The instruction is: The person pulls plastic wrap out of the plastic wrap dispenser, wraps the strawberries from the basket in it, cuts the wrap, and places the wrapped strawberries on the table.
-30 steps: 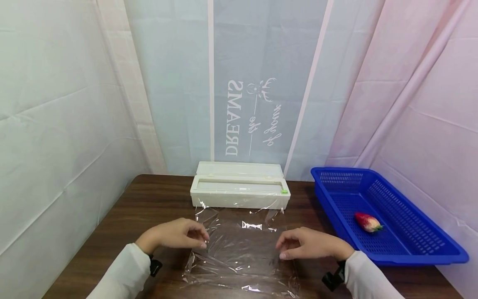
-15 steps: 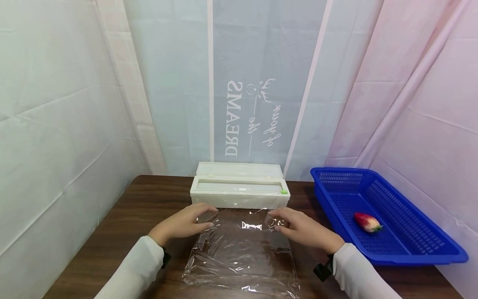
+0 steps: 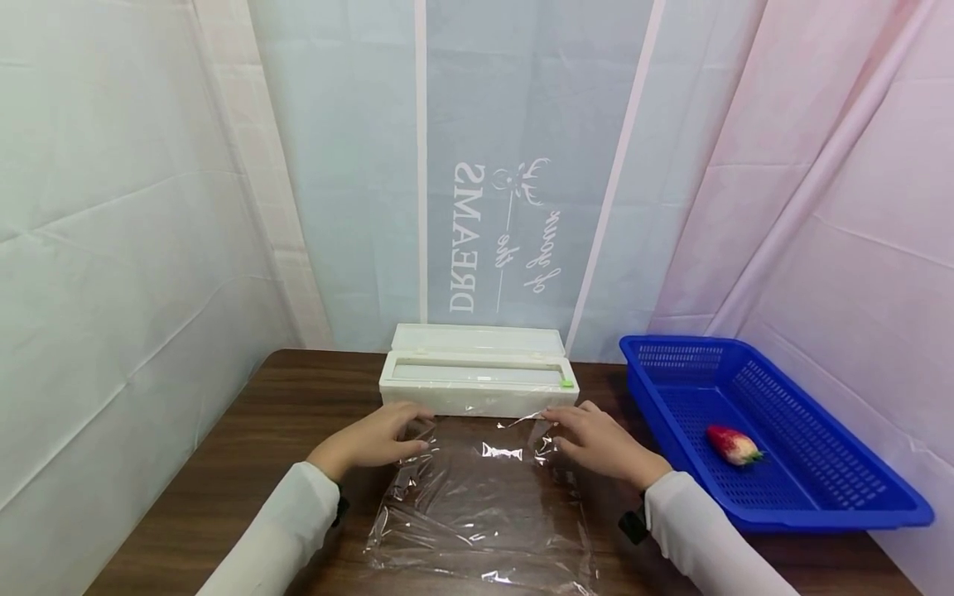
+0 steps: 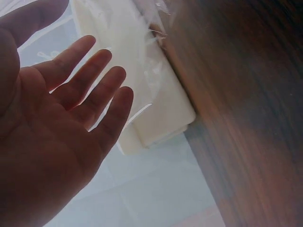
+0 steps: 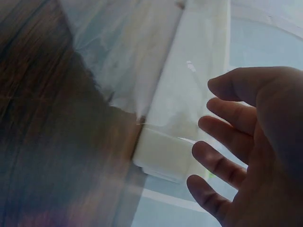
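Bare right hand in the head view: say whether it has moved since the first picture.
Yes; the right hand has moved forward, closer to the long white plastic box.

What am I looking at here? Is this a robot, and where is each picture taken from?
No robot: these are a person's bare left hand and right hand. The wide pictures come from a camera worn on the head, the two close-ups from one on each wrist. On the brown table stands a white box with its lid open; clear film spreads in front of it. On the right, a blue basket holds a red and pale fruit. Both hands are near the box, at the film's sides; neither seems to hold anything.
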Motion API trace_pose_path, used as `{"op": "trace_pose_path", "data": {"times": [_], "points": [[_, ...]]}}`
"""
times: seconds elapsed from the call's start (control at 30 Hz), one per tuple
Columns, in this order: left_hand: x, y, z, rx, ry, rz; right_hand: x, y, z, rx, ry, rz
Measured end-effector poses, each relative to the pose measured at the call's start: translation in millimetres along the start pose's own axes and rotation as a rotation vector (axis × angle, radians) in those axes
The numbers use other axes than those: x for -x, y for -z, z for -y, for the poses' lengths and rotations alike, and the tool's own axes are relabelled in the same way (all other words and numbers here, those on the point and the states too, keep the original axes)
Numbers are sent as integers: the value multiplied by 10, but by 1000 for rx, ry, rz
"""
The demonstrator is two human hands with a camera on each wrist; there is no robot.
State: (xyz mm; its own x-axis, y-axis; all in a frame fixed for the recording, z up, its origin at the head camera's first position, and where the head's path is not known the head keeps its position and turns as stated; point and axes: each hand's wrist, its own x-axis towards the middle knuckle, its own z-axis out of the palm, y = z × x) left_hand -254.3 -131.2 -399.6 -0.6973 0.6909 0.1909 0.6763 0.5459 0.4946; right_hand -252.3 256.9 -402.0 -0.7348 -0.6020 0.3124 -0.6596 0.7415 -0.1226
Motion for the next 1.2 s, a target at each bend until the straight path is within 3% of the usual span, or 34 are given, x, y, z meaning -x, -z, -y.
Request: {"op": "trace_pose_path", "data": {"times": [0.27, 0.53, 0.67, 1.2], "points": [[21, -31, 88, -43, 132, 31, -15, -117, -5, 26, -46, 102], [-9, -33, 126, -52, 172, 28, -34, -152, -14, -33, -97, 173], [-11, -31, 126, -34, 221, 36, -54, -181, -36, -52, -123, 205], [40, -52, 179, -51, 447, 45, -50, -253, -116, -67, -181, 243]]}}
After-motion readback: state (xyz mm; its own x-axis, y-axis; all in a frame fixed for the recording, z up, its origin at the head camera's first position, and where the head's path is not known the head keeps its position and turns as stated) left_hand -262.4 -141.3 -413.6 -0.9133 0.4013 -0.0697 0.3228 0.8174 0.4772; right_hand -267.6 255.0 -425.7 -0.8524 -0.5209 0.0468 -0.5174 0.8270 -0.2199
